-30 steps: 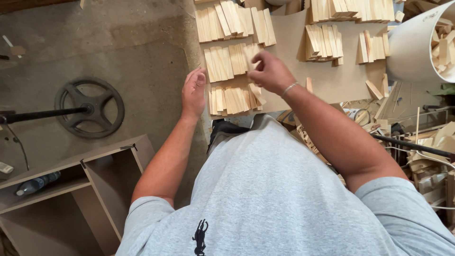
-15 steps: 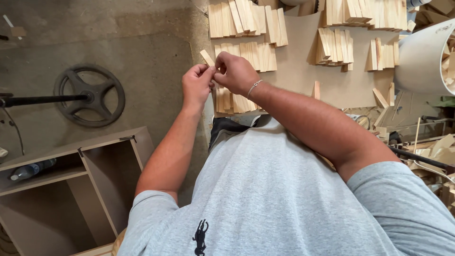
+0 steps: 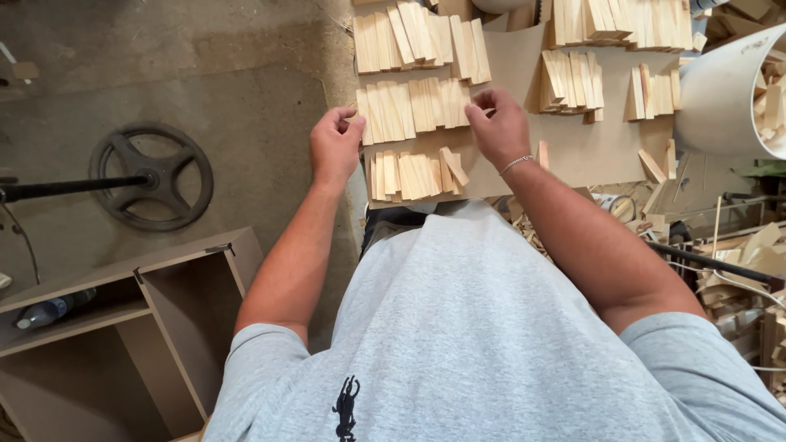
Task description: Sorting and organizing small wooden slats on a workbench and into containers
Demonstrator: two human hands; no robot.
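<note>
Hands now apart: left hand [image 3: 334,147] and right hand [image 3: 499,127] loosely curled, empty, over wooden slats [image 3: 413,106].

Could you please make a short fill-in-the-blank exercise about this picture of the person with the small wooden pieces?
1. The small wooden pieces lie in rows on a flat brown ____.
2. The right hand wears a thin ____ at the wrist.
3. On the floor left of the left hand lies a dark spoked ____.
4. A plastic bottle lies inside the open wooden ____.

Missing words: board; bracelet; wheel; cabinet
</note>
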